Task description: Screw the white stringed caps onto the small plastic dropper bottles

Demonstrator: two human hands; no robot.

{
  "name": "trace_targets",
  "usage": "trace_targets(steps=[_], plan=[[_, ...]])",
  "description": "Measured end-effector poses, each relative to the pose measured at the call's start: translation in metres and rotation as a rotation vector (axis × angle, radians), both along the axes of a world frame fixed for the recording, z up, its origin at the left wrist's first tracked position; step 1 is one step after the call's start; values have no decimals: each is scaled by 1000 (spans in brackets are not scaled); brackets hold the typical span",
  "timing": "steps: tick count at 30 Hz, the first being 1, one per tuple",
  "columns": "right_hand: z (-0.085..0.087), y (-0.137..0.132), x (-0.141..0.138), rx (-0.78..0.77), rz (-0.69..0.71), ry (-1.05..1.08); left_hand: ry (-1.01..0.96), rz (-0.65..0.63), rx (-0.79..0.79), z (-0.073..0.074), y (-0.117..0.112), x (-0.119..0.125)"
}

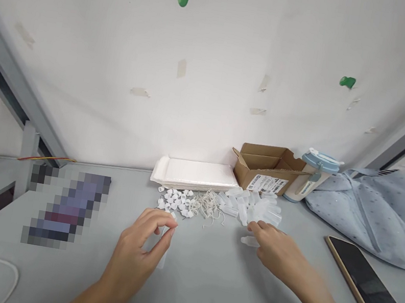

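Observation:
My left hand is closed in a pinch on a small translucent plastic bottle, partly hidden behind the thumb; a whitish end shows above the fingertips. My right hand is at the near edge of a heap of translucent plastic bottles. Its fingers are curled together, and what is between them is hidden. Just below those fingertips lies a single bottle, partly covered by the hand. Left of the heap are a tangle of thin white cords and a scatter of small white caps.
White padded envelopes lie against the wall, beside an open cardboard box and a blue-lidded cup. At right are a pale blue fabric bag and a phone. A white cable curves at front left.

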State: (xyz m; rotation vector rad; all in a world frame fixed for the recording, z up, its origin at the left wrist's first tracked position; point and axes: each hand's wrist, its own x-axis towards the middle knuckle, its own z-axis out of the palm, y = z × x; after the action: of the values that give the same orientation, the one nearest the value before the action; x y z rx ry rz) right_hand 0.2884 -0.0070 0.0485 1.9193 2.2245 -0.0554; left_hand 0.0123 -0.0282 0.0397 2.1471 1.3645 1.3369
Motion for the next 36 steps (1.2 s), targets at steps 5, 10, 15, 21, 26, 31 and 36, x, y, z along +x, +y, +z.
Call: trace_targets(steps=[5,10,15,21,26,31,36], plan=[[1,-4,-12,-33,69,95,17,-28,-64,-3,1,1],[-8,-18,-33,56,333,355,15,-86,-94,-6,0,4],[-19,-24,-45,147,430,363,41,-138,-47,-7,0,6],[-24,-45,-73,264,950,496,58,-111,-11,-8,3,6],[-46,-59,-93,366,1171,438,64,-74,-50,-6,2,7],[-51,-57,-91,408,1126,530,62,-91,-41,-5,0,9],[-39,-55,-84,340,1075,539,58,-111,-30,-5,-2,9]])
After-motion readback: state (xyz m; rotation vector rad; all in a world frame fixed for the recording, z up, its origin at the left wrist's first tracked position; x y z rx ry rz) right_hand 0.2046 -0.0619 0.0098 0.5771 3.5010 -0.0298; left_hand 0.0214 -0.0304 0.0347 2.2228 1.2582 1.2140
